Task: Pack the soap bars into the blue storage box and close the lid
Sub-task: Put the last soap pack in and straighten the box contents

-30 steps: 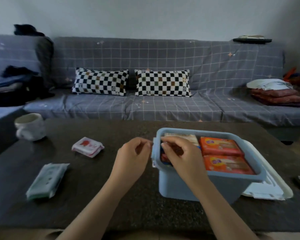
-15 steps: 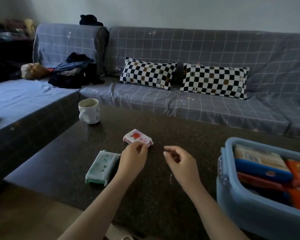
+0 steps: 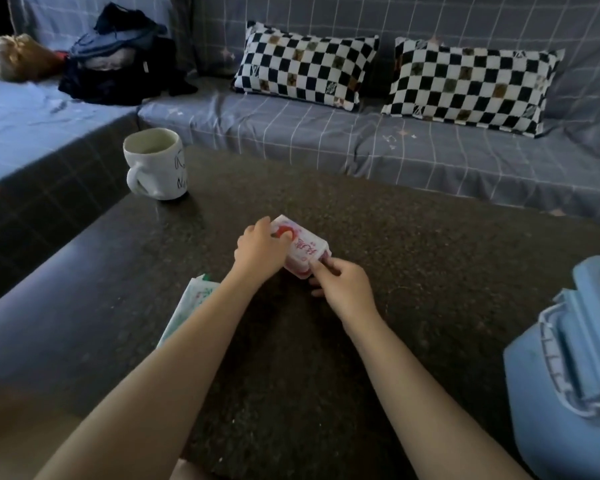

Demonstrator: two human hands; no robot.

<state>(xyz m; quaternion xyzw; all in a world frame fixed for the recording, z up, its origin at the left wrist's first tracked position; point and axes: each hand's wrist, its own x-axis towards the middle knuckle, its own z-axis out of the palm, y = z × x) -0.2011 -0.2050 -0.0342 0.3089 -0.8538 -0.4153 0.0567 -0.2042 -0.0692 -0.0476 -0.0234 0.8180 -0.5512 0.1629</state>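
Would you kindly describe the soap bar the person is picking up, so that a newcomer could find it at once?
Start at the dark stone table in front of the grey checked sofa. Near its middle, in front of the white mug, both hands grip one small packet: the left hand at its far end, the right hand at its near corner. It is the white soap bar printed in red, unlike the green-printed packet beside the left forearm.

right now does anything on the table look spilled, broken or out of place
Nothing stands out. Both hands, left and right, hold the red soap; the mug stands upright, and the green soap lies flat, partly under the left arm.
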